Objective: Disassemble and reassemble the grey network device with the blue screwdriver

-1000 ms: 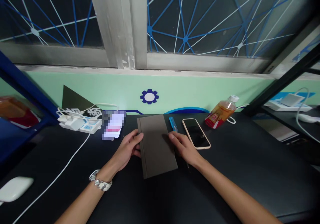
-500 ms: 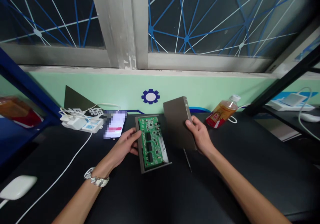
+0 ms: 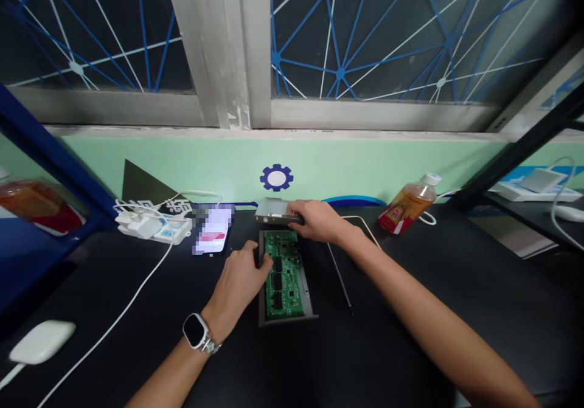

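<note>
Bearings are taken from the circuit board, with twelve o'clock toward the wall.

Nearest, a rounded white object (image 3: 42, 342) lies on the black desk (image 3: 387, 359) between eight and nine o'clock. At eight o'clock a watch (image 3: 195, 331) sits on the left wrist. The left hand (image 3: 241, 277), at nine o'clock, pinches the left wall of the tray (image 3: 261, 311), thumb inside at the board's edge, fingers outside. The tray appears flat on the desk, its green circuit board (image 3: 285, 283) exposed. A thin dark rod (image 3: 338, 274) lies apart from it at three o'clock.

The right hand (image 3: 319, 221), at one o'clock, grips the right end of the cover (image 3: 274, 207), thumb below, fingers above. The cover is at twelve o'clock, just beyond the tray's far end; whether it touches the desk cannot be told.

At two o'clock a pale-rimmed object (image 3: 363, 220) is mostly hidden by the right forearm, with a bottle (image 3: 406, 206) leaning farther off. A lit phone (image 3: 216, 228) lies at ten o'clock. Behind stands the green wall (image 3: 310, 168).

Assessment: the step in hand appears to be placing the detached cover aside. The next move would call for a steady tray and a level cover, kept clear of the board.
</note>
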Tool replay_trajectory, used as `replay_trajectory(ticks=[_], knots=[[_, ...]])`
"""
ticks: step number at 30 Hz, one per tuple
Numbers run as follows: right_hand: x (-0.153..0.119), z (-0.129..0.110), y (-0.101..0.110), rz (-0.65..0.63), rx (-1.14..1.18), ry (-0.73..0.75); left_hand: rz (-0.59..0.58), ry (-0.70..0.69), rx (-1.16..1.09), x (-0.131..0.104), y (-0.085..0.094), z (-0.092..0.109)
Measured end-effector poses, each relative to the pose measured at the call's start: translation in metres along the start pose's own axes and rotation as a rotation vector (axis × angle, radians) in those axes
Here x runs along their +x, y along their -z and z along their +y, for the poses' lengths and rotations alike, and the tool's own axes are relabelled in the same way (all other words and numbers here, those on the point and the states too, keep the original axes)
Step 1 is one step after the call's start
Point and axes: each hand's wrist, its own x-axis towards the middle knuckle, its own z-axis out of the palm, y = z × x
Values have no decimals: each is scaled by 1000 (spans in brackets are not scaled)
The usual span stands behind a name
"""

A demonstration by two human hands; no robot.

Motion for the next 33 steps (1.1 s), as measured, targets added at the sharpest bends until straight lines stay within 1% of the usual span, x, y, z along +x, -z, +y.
replay_trajectory(ticks=[2,4,7,10,13,15,16,18,20,21,22,24,25,28,30,33], knots=[[9,2,-12,-15,-10,-6,1,-12,131,0,-1,3],[15,5,-23,-21,-1,-10,-23,-10,197,0,-3,5],[20,11,-37,-37,26,-18,-44,-9,235,0,-6,4],[22,16,-45,-71,71,-19,-52,-19,262,-1,-6,2],[18,20,-38,-96,115,-20,-13,-20,313,-1,0,2],[12,25,-25,-108,127,-77,68,-61,338,2,6,4],[7,28,-17,-139,126,-178,115,-114,340,4,8,6],[-4,34,-2,-188,103,-296,184,-273,335,11,10,12],[-14,38,9,-292,102,-415,195,-436,329,20,7,18],[-18,39,11,-385,116,-510,180,-495,327,26,3,21],[-21,39,12,-495,137,-626,163,-534,324,31,-2,24],[-22,37,10,-615,162,-740,125,-573,304,42,-15,27],[-21,36,8,-649,174,-763,103,-575,285,46,-21,26],[-16,37,0,-693,231,-753,65,-547,184,54,-36,21],[-15,41,-2,-702,289,-735,58,-529,115,54,-41,17],[-16,47,0,-669,378,-687,63,-500,51,51,-43,12]])
